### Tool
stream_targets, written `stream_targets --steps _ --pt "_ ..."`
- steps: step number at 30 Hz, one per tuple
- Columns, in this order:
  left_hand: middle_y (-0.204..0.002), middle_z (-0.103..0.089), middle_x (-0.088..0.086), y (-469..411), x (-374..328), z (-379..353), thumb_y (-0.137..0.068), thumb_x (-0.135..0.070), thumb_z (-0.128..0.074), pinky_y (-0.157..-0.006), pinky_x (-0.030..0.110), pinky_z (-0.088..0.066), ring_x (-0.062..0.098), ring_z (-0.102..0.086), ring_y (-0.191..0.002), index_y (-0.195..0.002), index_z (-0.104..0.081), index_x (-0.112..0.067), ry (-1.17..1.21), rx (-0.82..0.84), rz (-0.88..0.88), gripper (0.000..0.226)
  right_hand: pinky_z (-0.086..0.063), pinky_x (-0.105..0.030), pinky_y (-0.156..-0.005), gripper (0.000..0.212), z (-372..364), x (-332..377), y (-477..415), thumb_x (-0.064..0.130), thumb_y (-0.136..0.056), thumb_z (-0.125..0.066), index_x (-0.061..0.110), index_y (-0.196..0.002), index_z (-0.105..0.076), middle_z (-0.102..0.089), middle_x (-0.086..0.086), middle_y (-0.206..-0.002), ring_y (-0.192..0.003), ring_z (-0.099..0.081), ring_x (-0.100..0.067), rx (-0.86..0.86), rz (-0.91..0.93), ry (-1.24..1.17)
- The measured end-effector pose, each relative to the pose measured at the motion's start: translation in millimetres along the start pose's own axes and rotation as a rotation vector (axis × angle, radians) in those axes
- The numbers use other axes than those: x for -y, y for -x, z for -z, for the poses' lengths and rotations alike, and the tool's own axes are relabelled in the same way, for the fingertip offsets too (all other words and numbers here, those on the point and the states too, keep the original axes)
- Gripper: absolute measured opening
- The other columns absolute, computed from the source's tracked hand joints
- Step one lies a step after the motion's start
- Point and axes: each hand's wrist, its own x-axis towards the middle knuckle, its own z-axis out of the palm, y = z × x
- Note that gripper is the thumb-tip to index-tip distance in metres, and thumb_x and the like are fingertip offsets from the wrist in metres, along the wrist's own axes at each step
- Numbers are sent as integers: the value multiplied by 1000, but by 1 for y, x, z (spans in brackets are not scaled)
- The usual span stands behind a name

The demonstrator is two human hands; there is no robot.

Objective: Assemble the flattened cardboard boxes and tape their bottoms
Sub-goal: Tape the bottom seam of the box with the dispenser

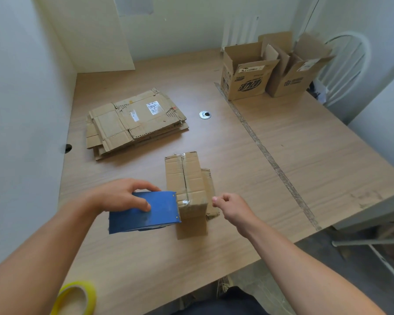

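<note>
Since the small cardboard box (187, 178) stands bottom-up on the desk (282, 167) directly between the two hands, it is reached equally from either side. Its long axis runs away from the person, leaning a little left at the far end, and the centre seam (184, 176) is laid along that axis. Clear tape is seen at the near and far ends of the seam.

A blue tape dispenser (150, 212) is gripped from above by the left hand (121, 196), fingers and thumb curled over its body. Its front edge is set against the near left corner of the box, so this hand is judged the nearer. The right hand (234, 208) is held just beside the near right corner, apparently without touching. Its fingers are curled, thumb and forefinger tips close together. Whether a strip of clear tape is pinched there cannot be told.

Ahead of the left hand, well apart, a stack of flattened boxes (134, 121) is laid. Far beyond the right hand, two assembled boxes (246, 71) are stood open-topped. A yellow tape roll (77, 296) is seen beneath the left forearm.
</note>
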Motion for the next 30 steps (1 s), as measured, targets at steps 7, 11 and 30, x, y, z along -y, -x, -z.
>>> stream_targets --steps 7,11,30 --pt "-115 -60 -14 -8 8 -10 -70 -49 -67 -79 27 -46 8 -60 -99 -116 -57 -53 17 29 84 47 -36 -22 -58 30 -10 -2 -9 34 -98 -60 21 -71 -65 -59 7 -75 -71 -50 -7 48 -81 3" --pt "-117 -59 -12 -12 5 -11 -68 -49 -64 -89 35 -49 12 -59 -101 -117 -56 -53 -6 38 90 50 -43 -31 -73 29 -12 -4 -12 45 -97 -58 21 -88 -71 -66 -5 -112 -104 -56 -23 108 -185 -29" --pt "-114 -60 -10 -19 12 -12 -85 -33 -71 -88 37 -52 14 -61 -98 -116 -55 -54 -47 16 97 41 -45 -23 -79 24 -19 -15 2 31 -87 -75 12 -72 -72 -63 8 -99 -95 -61 -6 59 74 -16"
